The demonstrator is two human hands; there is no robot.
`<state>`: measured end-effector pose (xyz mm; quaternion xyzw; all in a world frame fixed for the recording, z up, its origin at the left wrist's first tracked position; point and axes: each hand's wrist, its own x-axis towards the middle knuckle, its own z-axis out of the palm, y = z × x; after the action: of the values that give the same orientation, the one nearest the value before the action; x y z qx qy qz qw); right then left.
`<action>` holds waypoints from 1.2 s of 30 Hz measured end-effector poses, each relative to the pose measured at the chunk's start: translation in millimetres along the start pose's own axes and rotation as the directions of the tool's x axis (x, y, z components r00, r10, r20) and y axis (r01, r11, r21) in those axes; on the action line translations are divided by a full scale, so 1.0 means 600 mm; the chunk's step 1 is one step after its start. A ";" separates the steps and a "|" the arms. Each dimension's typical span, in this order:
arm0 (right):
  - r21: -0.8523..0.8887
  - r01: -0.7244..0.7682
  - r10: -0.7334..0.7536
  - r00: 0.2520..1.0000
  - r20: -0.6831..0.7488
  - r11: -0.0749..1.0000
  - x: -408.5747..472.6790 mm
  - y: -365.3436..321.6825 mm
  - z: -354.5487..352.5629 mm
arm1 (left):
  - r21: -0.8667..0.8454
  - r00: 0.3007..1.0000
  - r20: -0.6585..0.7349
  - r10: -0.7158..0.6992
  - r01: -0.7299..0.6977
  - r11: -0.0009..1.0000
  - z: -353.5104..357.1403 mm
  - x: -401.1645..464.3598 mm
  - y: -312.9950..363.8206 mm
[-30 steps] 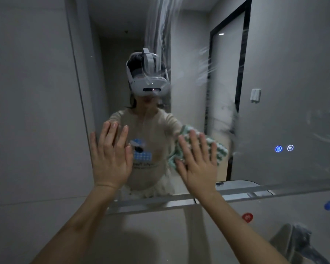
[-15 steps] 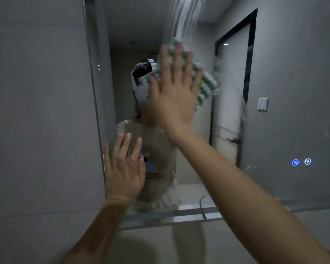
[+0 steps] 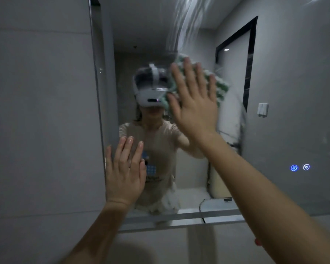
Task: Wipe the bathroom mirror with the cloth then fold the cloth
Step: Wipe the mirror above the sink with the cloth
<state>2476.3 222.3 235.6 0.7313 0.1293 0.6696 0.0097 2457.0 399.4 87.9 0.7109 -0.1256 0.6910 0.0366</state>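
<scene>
The bathroom mirror (image 3: pixel 286 103) fills the wall ahead, with wet streaks running down its upper middle. My right hand (image 3: pixel 195 103) presses a green-and-white checked cloth (image 3: pixel 220 86) flat against the glass at head height, fingers spread over it. The cloth shows only around my fingers. My left hand (image 3: pixel 125 172) rests flat on the mirror near its left edge, lower down, fingers together and holding nothing. A person's reflection stands behind both hands.
A grey tiled wall (image 3: pixel 40 111) lies left of the mirror. Two lit touch buttons (image 3: pixel 299 167) glow on the glass at the lower right. A metal ledge (image 3: pixel 181 219) runs along the mirror's bottom edge. A reflected dark door frame (image 3: pixel 250 60) shows at the right.
My right hand swept the cloth up from low on the mirror to above head height, then came slightly down and right. My left hand stayed flat on the glass.
</scene>
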 end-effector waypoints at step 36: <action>-0.021 0.276 -0.277 0.957 -0.083 0.961 0.078 0.048 -0.009 | -0.031 1.000 0.013 -0.014 0.015 0.999 -0.001 -0.002 -0.005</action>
<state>2479.4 203.2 287.2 0.6766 0.2276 0.6929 0.1010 2456.8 402.4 87.3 0.7156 -0.1314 0.6841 0.0519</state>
